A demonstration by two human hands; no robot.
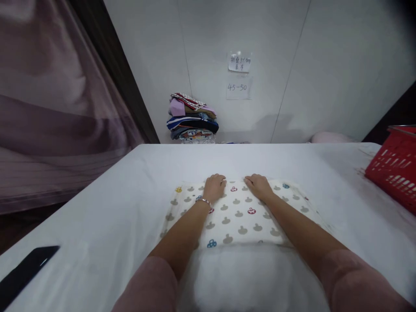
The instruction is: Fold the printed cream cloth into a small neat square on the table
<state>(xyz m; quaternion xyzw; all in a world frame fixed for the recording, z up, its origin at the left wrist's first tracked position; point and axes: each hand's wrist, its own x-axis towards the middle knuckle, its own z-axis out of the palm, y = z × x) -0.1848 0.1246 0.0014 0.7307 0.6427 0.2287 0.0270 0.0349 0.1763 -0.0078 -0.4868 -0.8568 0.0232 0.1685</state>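
Fingers of the left hand [213, 189] and right hand [259, 187] lie loosely curled at the far edge of a mushroom-print cloth [238, 204], whether gripping or merely pressing cannot be told. The cloth spreads back toward the wearer, long side left to right, neither hand clearly nearer. White tabletop [107, 208] leaves room beyond and sideways, as far as a phone [29, 273] at near left and a red basket [394, 169] at right

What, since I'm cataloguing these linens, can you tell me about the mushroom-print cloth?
The mushroom-print cloth is off-white, with scattered grey mushroom shapes and a few red, blue and yellow ones. It looks like thin, soft fabric, roughly rectangular, and lies spread mostly flat on the white table in front of the person. The left hand and right hand rest near its far edge, apart, with the forearms crossing above it. How many layers it has, I cannot tell.
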